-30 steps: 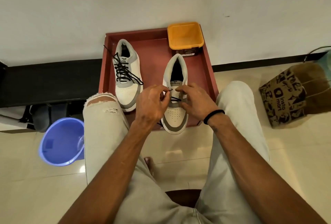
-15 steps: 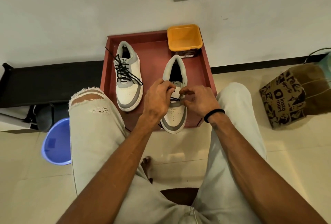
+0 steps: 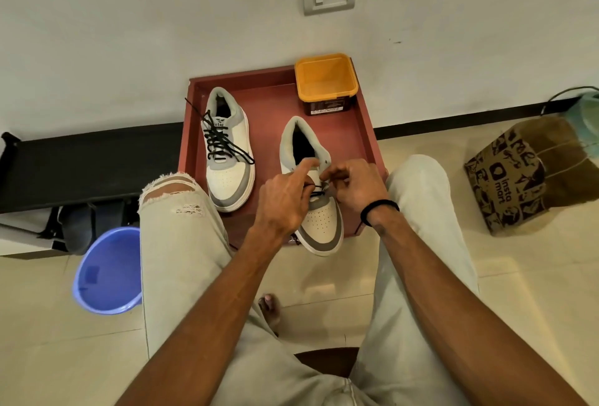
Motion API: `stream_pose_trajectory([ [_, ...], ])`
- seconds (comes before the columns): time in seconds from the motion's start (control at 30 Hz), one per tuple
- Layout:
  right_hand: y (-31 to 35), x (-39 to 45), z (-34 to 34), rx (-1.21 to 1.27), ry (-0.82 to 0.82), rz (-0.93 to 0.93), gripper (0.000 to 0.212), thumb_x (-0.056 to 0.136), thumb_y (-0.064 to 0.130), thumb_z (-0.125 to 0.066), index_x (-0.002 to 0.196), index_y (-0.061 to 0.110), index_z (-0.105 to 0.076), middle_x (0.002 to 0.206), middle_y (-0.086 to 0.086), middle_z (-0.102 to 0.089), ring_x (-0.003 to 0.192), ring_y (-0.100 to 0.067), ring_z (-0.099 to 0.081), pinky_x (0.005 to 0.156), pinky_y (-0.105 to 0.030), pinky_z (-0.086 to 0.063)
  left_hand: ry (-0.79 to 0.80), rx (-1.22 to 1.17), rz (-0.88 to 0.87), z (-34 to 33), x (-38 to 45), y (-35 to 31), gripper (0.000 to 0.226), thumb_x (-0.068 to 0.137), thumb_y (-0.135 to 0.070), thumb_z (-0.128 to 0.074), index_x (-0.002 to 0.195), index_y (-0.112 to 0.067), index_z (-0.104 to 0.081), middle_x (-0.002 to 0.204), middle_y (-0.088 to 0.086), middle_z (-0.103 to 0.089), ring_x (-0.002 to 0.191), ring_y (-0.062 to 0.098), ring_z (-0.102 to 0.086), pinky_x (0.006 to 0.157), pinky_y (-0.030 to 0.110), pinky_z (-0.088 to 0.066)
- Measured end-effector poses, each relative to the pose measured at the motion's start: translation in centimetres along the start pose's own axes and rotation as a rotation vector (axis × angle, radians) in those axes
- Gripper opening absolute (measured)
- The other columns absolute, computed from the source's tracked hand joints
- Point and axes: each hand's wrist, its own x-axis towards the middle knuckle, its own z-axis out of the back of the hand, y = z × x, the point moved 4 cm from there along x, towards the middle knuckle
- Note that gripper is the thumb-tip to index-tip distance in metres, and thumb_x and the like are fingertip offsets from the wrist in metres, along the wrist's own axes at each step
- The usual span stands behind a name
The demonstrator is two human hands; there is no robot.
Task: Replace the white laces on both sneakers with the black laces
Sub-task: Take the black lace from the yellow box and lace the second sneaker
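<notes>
Lengthwise, right sneaker [image 3: 319, 217] toe toward viewer, both hands [image 3: 283, 201] pinching black lace [image 3: 317, 193]

Sneakers [image 3: 229, 159] white-grey; laces [image 3: 223, 143] black; tray [image 3: 272, 104] red-brown; tub [image 3: 325, 76] orange; bucket [image 3: 107, 272] blue.

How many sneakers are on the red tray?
2. The laced sneaker lies on the red tray's left side. The second sneaker lies to its right, under both hands, its toe past the near edge.
</notes>
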Motion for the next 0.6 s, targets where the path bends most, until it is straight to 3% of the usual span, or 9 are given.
stream_pose_trajectory([
  [0.17,-0.1,-0.1,0.0,-0.004,0.006,-0.003,0.027,0.086,-0.002,-0.075,0.104,0.018,-0.080,0.099,0.006,-0.077,0.079,0.011,-0.062,0.067,0.006,-0.041,0.029,-0.008,0.019,-0.2,0.2,0.0,0.071,0.095,-0.025,-0.068,0.153,-0.040,-0.029,0.100,-0.006,-0.078,0.085,0.027,-0.073,0.073,0.046,-0.061],
  [0.27,0.0,-0.4,0.0,-0.002,0.031,0.010,0.031,0.091,-0.003,-0.068,0.112,0.018,-0.078,0.106,0.007,-0.075,0.081,0.013,-0.059,0.070,0.007,-0.040,-0.029,-0.110,0.024,-0.1,0.1,-0.1,0.075,0.093,-0.020,-0.072,0.156,-0.033,-0.033,0.102,-0.004,-0.079,0.082,0.026,-0.074,0.073,0.044,-0.061],
  [0.4,0.3,-1.0,0.2,0.054,0.016,-0.011,0.033,0.089,-0.003,-0.070,0.112,0.020,-0.070,0.103,0.008,-0.074,0.089,0.004,-0.066,0.078,-0.007,-0.051,-0.098,-0.224,0.085,-0.2,-0.1,-0.2,0.070,0.092,-0.018,-0.074,0.153,-0.030,-0.043,0.102,-0.005,-0.079,0.084,0.024,-0.075,0.076,0.042,-0.061],
  [0.5,0.4,-1.2,0.4,0.108,-0.025,-0.065,0.033,0.085,0.001,-0.077,0.103,0.021,-0.057,0.093,0.007,-0.071,0.088,-0.001,-0.068,0.074,-0.011,-0.051,-0.096,-0.247,0.077,-0.3,-0.1,-0.1,0.068,0.092,-0.019,-0.075,0.152,-0.031,-0.045,0.101,-0.007,-0.079,0.087,0.020,-0.076,0.079,0.041,-0.062],
  [0.6,0.4,-1.2,0.2,0.103,-0.035,-0.093,0.035,0.082,0.003,-0.081,0.098,0.023,-0.055,0.087,0.006,-0.070,0.082,-0.004,-0.069,0.074,-0.017,-0.055,-0.080,-0.218,0.025,-0.6,-0.2,-0.2,0.068,0.093,-0.018,-0.074,0.153,-0.030,-0.045,0.101,-0.006,-0.080,0.088,0.021,-0.076,0.079,0.044,-0.062],
])
